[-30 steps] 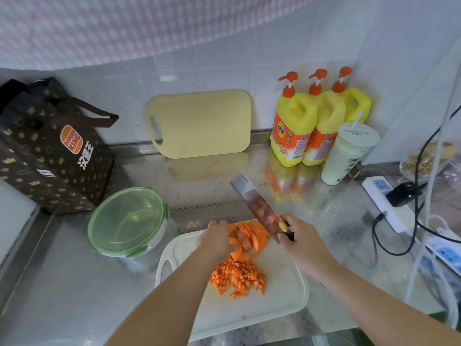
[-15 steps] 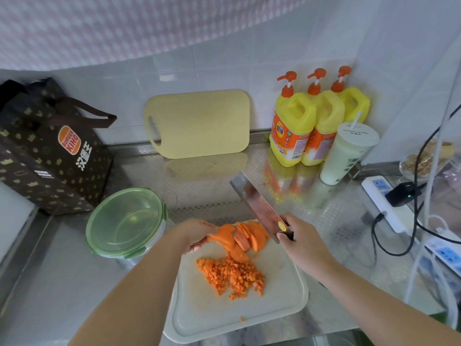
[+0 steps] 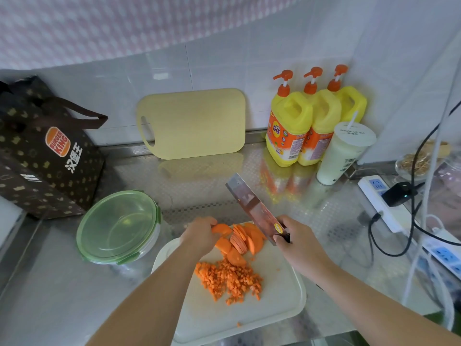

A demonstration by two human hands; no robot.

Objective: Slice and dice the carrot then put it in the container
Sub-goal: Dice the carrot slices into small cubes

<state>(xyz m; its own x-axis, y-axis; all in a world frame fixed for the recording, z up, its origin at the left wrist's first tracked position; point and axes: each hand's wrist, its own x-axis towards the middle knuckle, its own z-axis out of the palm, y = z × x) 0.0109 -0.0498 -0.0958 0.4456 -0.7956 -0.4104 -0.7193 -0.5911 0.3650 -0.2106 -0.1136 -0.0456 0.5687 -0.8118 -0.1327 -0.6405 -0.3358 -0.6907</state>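
Left hand (image 3: pixel 199 236) curls its fingers over carrot slices (image 3: pixel 245 239) at the far end of the board (image 3: pixel 279 303). Right hand (image 3: pixel 296 242) grips knife (image 3: pixel 252 206). Mid-board sits the dice (image 3: pixel 229 278); lidded container (image 3: pixel 117 226) on desk (image 3: pixel 50 295), left. Slices likely stiff, slick: pin from top.

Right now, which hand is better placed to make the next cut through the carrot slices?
Right, likely. The right hand grips the cleaver, its blade tilted above the carrot slices; the left hand only holds the slices at their left edge.
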